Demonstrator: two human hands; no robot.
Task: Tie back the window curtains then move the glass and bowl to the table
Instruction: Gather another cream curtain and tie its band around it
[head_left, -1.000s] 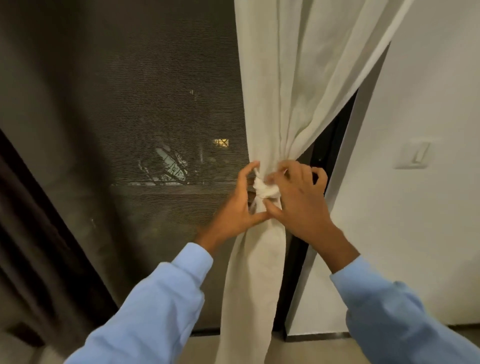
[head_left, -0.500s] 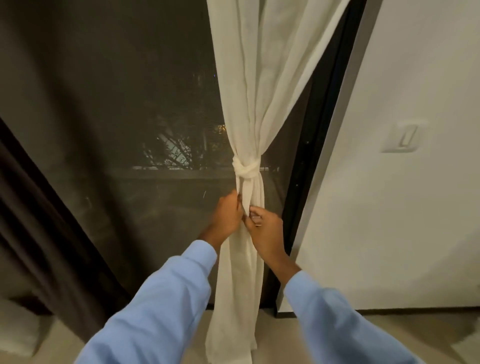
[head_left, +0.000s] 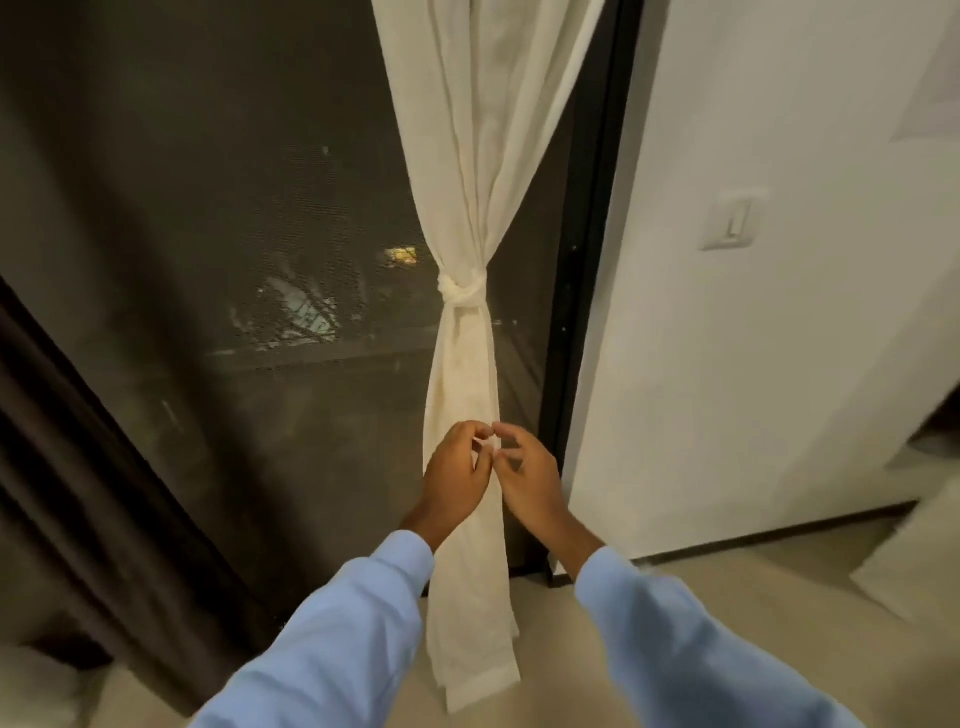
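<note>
A cream curtain (head_left: 467, 156) hangs in front of the dark window, gathered at mid height by a knot (head_left: 461, 292) of the same fabric. Below the knot its tail (head_left: 467, 597) drops straight to the floor. My left hand (head_left: 454, 480) and my right hand (head_left: 527, 475) are side by side in front of the tail, well below the knot. Their fingers are loosely curled and the fingertips nearly meet at the fabric's right edge, without gripping it. Neither a glass nor a bowl is in view.
A dark brown curtain (head_left: 78, 467) hangs at the left of the window screen (head_left: 234, 208). The black window frame (head_left: 592, 234) meets a white wall (head_left: 779, 338) carrying a light switch (head_left: 732, 221). Pale floor (head_left: 649, 566) lies below, with a pale object (head_left: 914, 561) at the right edge.
My hands left the knot, slid down the curtain's tail and loosened their hold. The view has pulled back and shifted, showing more floor and wall.
</note>
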